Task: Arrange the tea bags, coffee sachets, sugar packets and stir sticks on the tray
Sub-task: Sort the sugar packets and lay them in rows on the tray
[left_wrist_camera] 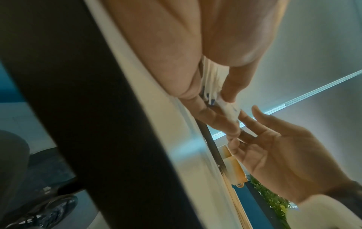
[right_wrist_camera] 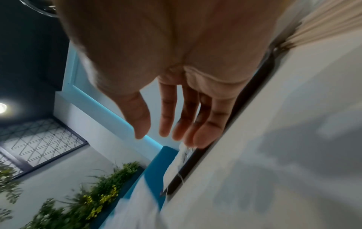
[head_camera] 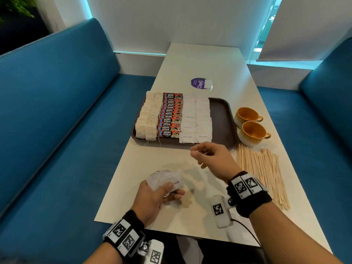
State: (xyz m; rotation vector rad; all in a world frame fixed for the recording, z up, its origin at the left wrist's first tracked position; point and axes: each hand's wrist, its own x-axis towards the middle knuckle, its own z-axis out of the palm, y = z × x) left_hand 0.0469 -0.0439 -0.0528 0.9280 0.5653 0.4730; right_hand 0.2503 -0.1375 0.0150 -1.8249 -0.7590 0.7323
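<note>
A dark brown tray (head_camera: 222,119) on the white table holds two columns of tea bags (head_camera: 147,119), a column of red coffee sachets (head_camera: 170,116) and two columns of white sugar packets (head_camera: 196,119). Its right strip is bare. My left hand (head_camera: 160,195) grips a fanned stack of sugar packets (head_camera: 165,180) above the table's near part; the stack (left_wrist_camera: 213,83) shows between thumb and fingers in the left wrist view. My right hand (head_camera: 207,154) hovers just in front of the tray's near edge, fingers relaxed and holding nothing (right_wrist_camera: 172,124). Wooden stir sticks (head_camera: 262,172) lie on the table to the right.
Two white cups with orange insides (head_camera: 251,126) stand right of the tray. A purple round sticker (head_camera: 199,83) and one lone tea bag (head_camera: 208,83) lie beyond the tray. Blue benches (head_camera: 57,130) flank the table on both sides.
</note>
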